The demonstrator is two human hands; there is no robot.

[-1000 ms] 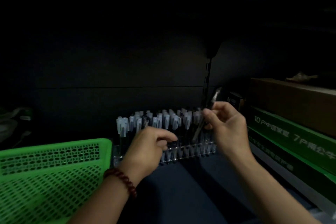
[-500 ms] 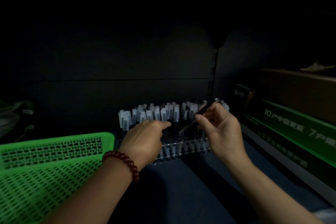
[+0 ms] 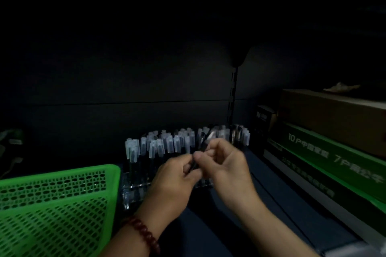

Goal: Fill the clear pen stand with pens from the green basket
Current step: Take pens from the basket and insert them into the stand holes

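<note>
Now the left hand (image 3: 177,175) is joining the right hand (image 3: 226,165), both grips pinching one dark pen (image 3: 206,141) just short of the crowded clear pen stand (image 3: 133,185), insertion pending.

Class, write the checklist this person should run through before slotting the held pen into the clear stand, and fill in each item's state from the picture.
1. Grip on pen: ok, left hand and right hand both pinch it.
2. Pen upright for insertion: not ok, it is tilted.
3. Free slot in clear stand: cannot tell, the hands and dim light hide the near rows.
4. Stand upright: ok, beside the green basket.
5. More pens in basket: cannot tell, the visible mesh shows none.
</note>
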